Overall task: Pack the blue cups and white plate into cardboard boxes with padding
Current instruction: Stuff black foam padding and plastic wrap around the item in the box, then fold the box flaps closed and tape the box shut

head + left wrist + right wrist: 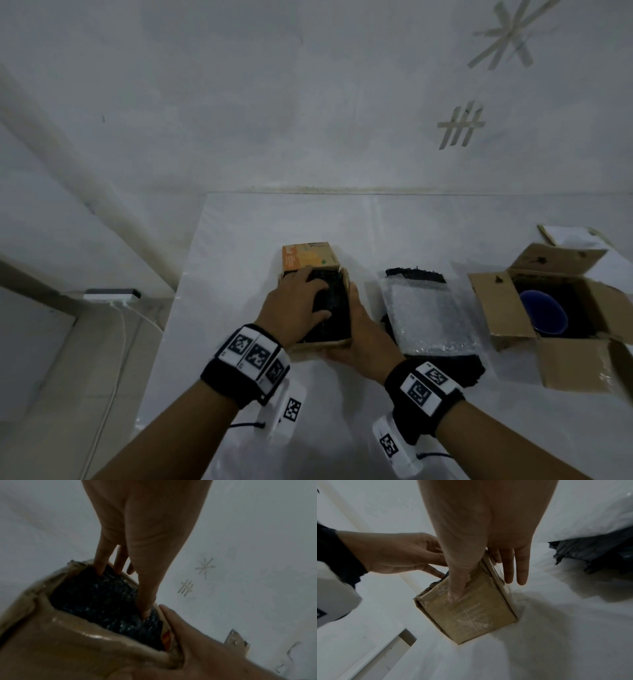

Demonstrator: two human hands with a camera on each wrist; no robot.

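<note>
A small cardboard box (pixel 322 342) with an orange printed flap (pixel 308 258) stands mid-table. Dark padding (pixel 334 308) fills it. My left hand (pixel 318 298) reaches in from above, and its straight fingers (pixel 100 566) press into the padding (pixel 96 601). My right hand (pixel 356 318) steadies the box (pixel 471 612), with the thumb (pixel 455 591) on its near face and straight fingers along its right side. A blue cup (pixel 544 315) lies in a larger open cardboard box (pixel 503 308) at the right. No plate is in view.
A sheet of bubble wrap (pixel 424 315) lies on black padding (pixel 455 368) between the two boxes. The table's left edge (pixel 181 291) is close to the small box. A power strip (pixel 113 294) with cables sits lower left. A wall rises behind the table.
</note>
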